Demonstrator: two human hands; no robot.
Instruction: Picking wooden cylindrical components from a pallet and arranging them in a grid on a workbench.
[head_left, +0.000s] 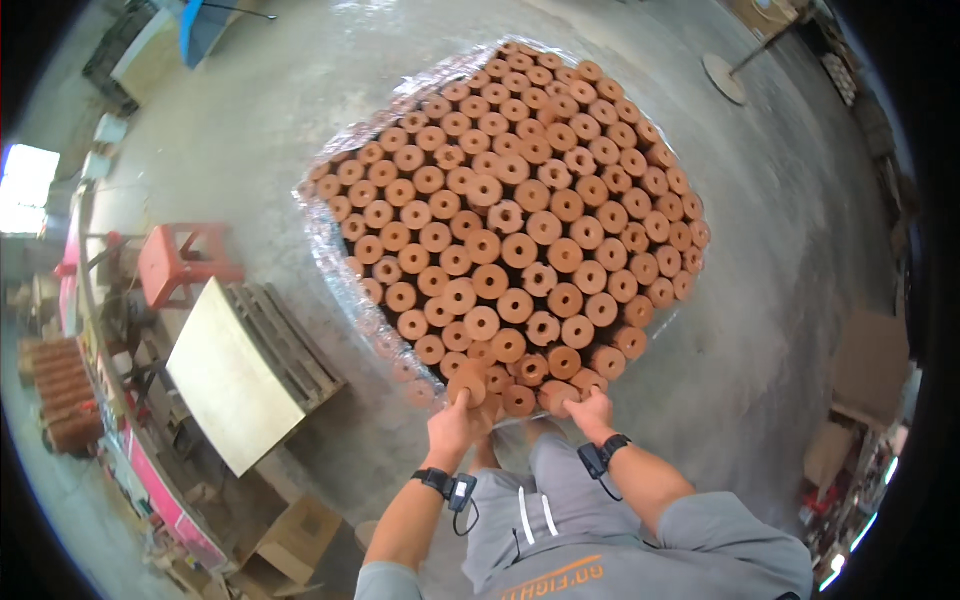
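A large stack of reddish-brown cylinders (519,250), each with a small hole through its round end, stands in front of me. Shiny clear plastic film (340,262) wraps its left and far sides. At the stack's near edge, my left hand (455,424) is closed on a reddish-brown cylinder (467,383), its thumb against the round end. My right hand (592,412) is closed round another such cylinder (559,397) at the near corner. Whether that one is lifted off its neighbours I cannot tell. Several cylinders have ragged, chipped-looking ends.
To the left are a wooden pallet with a pale board (232,375) on it, a red plastic stool (185,265) and an open cardboard box (300,540). A round-based stand (724,80) is at the far right. Cardboard (868,368) leans along the right side. Grey concrete floor surrounds the stack.
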